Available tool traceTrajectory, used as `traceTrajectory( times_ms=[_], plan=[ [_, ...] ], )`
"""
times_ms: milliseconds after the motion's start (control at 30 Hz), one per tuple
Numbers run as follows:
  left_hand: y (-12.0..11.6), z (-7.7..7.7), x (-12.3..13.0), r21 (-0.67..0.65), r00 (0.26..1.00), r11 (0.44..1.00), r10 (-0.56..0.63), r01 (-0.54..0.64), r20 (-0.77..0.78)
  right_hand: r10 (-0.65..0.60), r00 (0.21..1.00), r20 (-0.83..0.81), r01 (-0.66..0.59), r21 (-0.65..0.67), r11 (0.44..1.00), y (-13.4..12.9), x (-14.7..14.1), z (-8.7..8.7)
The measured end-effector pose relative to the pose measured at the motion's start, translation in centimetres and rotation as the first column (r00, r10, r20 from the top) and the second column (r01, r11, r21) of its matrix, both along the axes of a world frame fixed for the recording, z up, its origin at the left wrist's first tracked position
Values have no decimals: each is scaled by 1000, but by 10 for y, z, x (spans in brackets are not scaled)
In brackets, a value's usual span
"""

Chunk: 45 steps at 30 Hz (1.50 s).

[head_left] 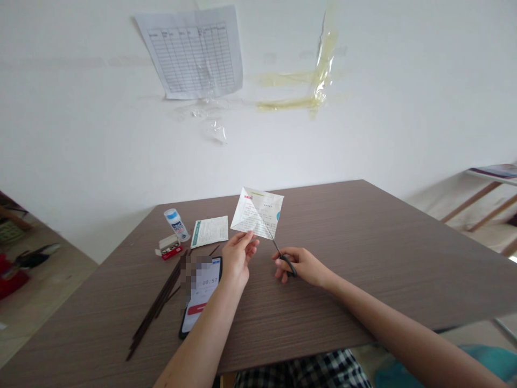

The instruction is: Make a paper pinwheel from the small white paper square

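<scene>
A folded printed sheet (258, 213), its small print unreadable, was pinched by the left hand (239, 253) above the table's middle — scissors (286, 260), gripped in the right hand (301, 265), met its five-o'clock edge; the left forearm partly hid a phone (202, 296).

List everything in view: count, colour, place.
folded paper: 1, white, left hand
scissors: 1, dark, right hand
bottle: 1, white-blue, table's back left
box: 1, red-white, before bottle
packet: 1, white-green, beside bottle
sticks: several, dark brown, table's left
phone: 1, black, right of sticks
table: 1, brown, centre
sheet: 1, white, wall
tape: several strips, yellowish, wall
object: 1, red, far left
checked cloth: 1, black-white, bottom
hands: 2, bare, centre
</scene>
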<state>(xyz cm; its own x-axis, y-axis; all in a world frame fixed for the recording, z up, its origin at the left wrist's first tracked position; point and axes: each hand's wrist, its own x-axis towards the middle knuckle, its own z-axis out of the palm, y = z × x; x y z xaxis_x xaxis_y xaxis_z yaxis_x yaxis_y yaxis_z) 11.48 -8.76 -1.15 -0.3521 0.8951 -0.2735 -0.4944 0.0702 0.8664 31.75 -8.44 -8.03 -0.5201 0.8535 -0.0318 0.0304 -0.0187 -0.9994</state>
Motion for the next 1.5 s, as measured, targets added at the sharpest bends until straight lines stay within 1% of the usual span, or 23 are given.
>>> traceTrajectory(
  times_ms=[267, 633, 933, 1167, 1500],
  plan=[
    [0, 1, 0, 2, 1000, 1000, 5, -5, -1, 4, 1000, 1, -4, 7, 1000, 0, 0, 1],
    [-3, 8, 3, -19, 999, 999, 31, -30, 32, 12, 1000, -10, -12, 16, 1000, 2, 0, -4],
    [-1, 6, 3, -16, 998, 999, 39, -38, 47, 4, 1000, -1, -4, 8, 1000, 1, 0, -2],
    [-1, 4, 2, -12, 999, 1000, 22, -22, 34, 0, 1000, 9, 0, -5, 1000, 0, 0, 2],
    [0, 3, 1, -9, 1000, 1000, 23, -24, -13, 18, 999, 40, -19, 25, 999, 1, 2, 1]
  ],
)
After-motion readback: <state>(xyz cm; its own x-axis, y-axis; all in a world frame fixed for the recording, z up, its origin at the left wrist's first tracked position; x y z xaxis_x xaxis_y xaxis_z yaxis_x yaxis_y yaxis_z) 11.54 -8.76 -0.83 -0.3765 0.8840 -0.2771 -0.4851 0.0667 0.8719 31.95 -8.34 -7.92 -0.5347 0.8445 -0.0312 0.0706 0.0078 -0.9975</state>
